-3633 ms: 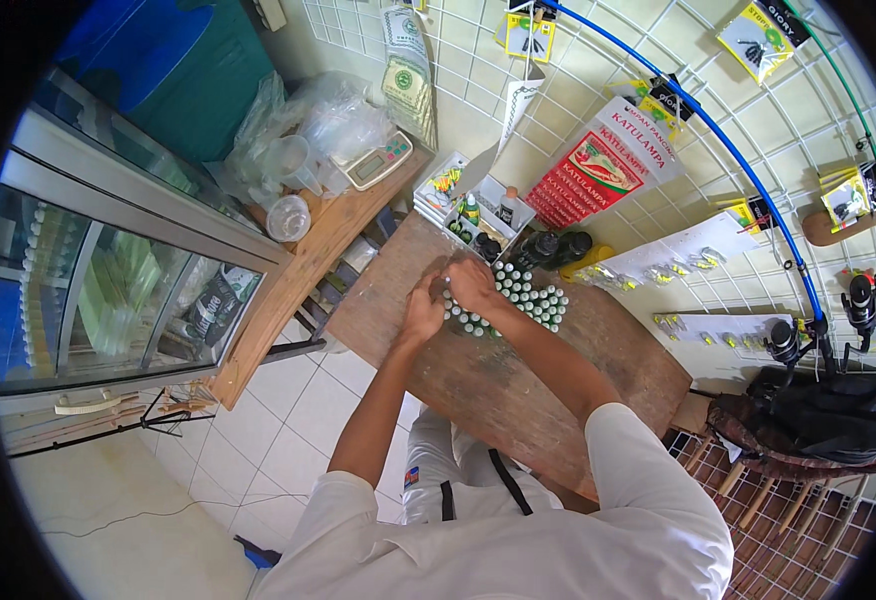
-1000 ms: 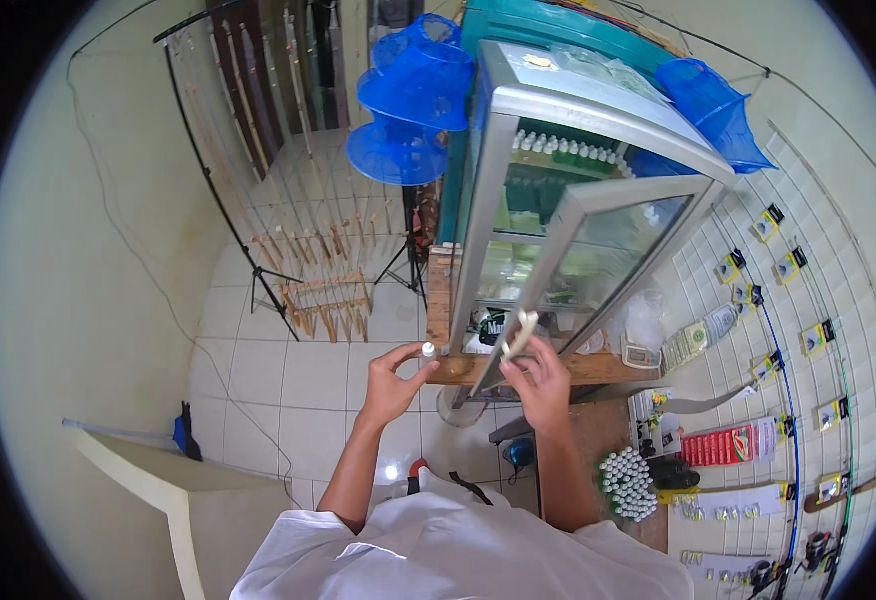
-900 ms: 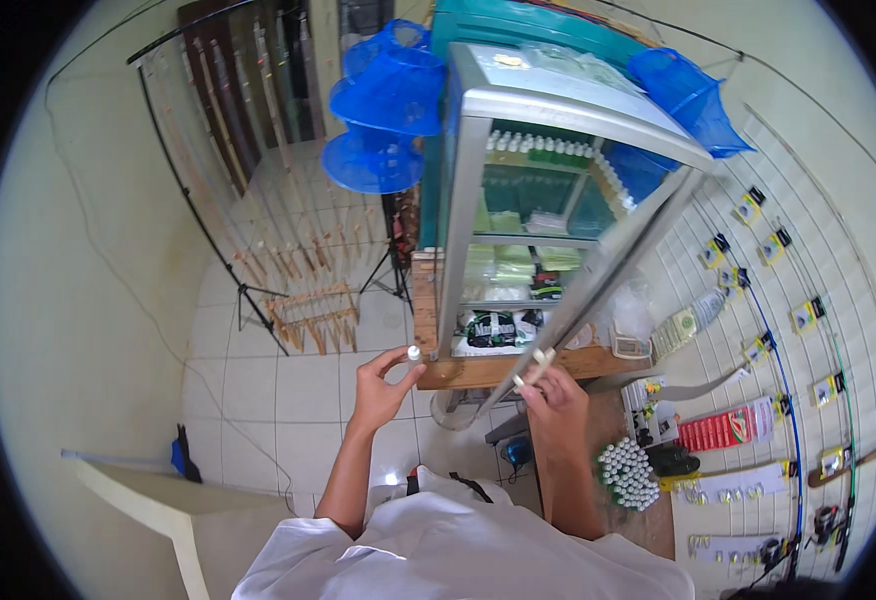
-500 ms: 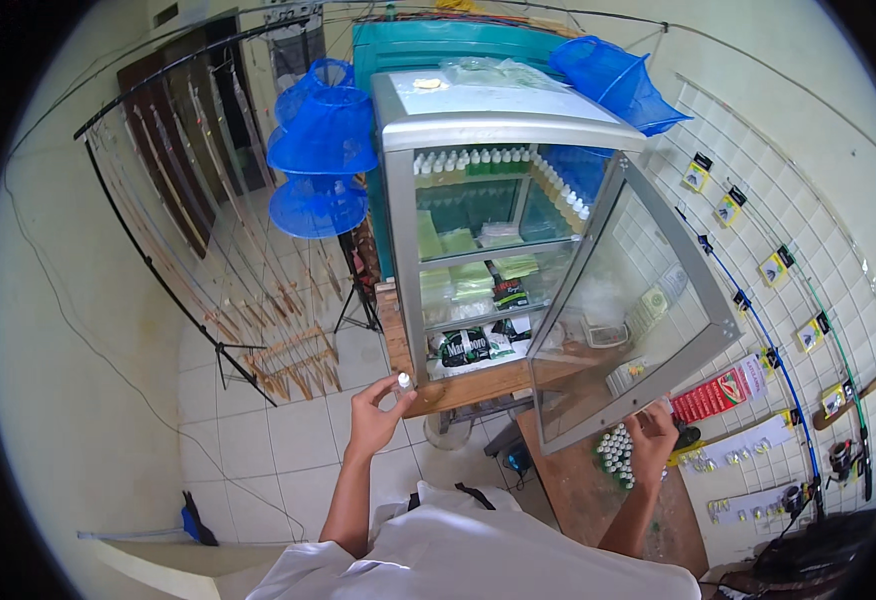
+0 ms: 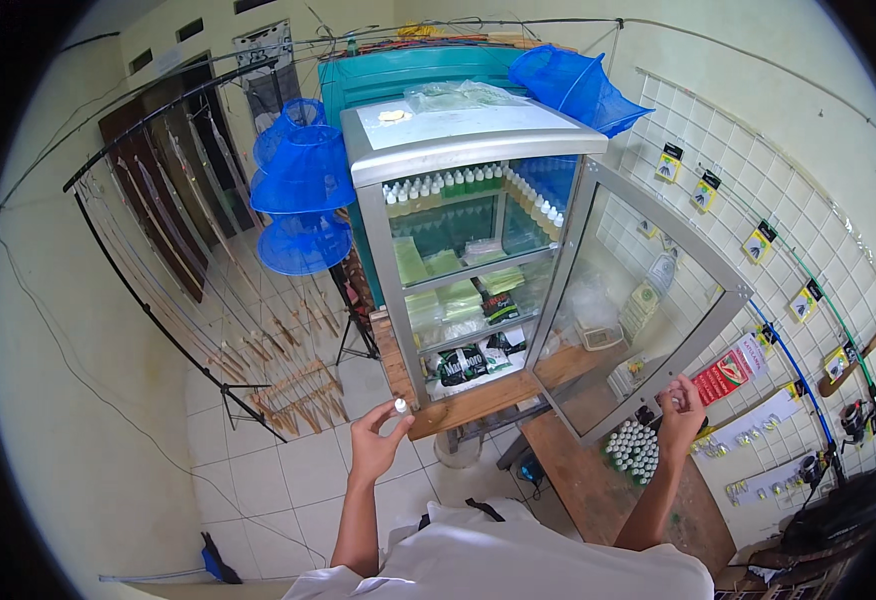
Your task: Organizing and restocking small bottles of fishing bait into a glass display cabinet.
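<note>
My left hand pinches a small white-capped bottle between thumb and fingers, beside the wooden ledge of a glass display cabinet. The lower part of that bottle is hidden by my fingers. To the right, the cabinet's framed glass door stands swung out. My right hand is raised at the door's lower edge, its fingers curled together; what lies between them is too small to make out. Rows of white-capped bottles stand on the cabinet's top shelf, with packets on the lower shelves.
A cluster of white-capped bottles stands on a brown wooden table below the door. Blue net baskets hang left of the cabinet, near racked fishing rods. A white wall grid holds hanging packets and rods at right.
The glass door stands wider open, swung outward to the right. My right hand has moved right and slightly up. My left hand still holds the bottle near the ledge; the view has shifted.
</note>
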`<act>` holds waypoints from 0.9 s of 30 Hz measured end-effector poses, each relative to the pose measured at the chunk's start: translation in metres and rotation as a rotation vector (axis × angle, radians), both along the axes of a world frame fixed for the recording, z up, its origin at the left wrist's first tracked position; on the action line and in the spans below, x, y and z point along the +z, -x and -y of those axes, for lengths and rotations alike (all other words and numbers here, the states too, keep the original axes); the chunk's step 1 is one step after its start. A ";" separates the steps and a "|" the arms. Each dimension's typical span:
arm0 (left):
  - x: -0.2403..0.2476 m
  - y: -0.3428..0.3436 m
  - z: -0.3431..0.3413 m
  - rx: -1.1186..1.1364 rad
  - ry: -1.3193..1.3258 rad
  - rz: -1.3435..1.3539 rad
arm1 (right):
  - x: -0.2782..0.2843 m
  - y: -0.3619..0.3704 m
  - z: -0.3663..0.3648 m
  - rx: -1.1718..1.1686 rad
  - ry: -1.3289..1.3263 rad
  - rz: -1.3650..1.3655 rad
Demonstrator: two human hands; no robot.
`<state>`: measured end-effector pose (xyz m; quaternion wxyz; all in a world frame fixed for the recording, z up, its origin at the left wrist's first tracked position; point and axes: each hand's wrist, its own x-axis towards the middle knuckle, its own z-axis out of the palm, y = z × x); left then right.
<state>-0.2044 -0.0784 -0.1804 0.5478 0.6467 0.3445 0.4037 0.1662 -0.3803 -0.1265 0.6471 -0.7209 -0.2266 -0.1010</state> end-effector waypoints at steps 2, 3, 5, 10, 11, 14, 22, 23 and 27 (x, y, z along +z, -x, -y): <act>0.004 0.000 0.002 -0.002 0.008 0.003 | 0.018 0.012 -0.002 -0.047 -0.098 -0.040; 0.007 0.000 0.003 -0.007 0.006 0.024 | 0.028 0.020 -0.004 -0.047 -0.100 -0.037; 0.012 0.000 0.006 -0.012 0.001 0.047 | 0.049 0.045 -0.009 -0.035 -0.215 -0.005; 0.026 -0.004 0.010 -0.067 -0.046 0.032 | 0.090 0.106 -0.027 0.394 -0.209 0.271; 0.028 -0.007 0.012 -0.072 -0.047 0.035 | 0.091 0.116 -0.036 0.543 -0.164 0.199; 0.034 -0.015 0.017 -0.067 -0.054 0.091 | 0.081 0.141 -0.081 0.848 0.073 0.083; 0.033 -0.052 0.021 -0.040 -0.320 0.045 | 0.018 0.177 -0.177 0.999 0.086 -0.247; 0.034 -0.055 0.022 -0.044 -0.319 0.039 | 0.015 0.176 -0.181 0.996 0.083 -0.254; 0.052 -0.067 0.015 0.019 -0.415 -0.017 | 0.023 0.167 -0.200 0.878 0.149 -0.173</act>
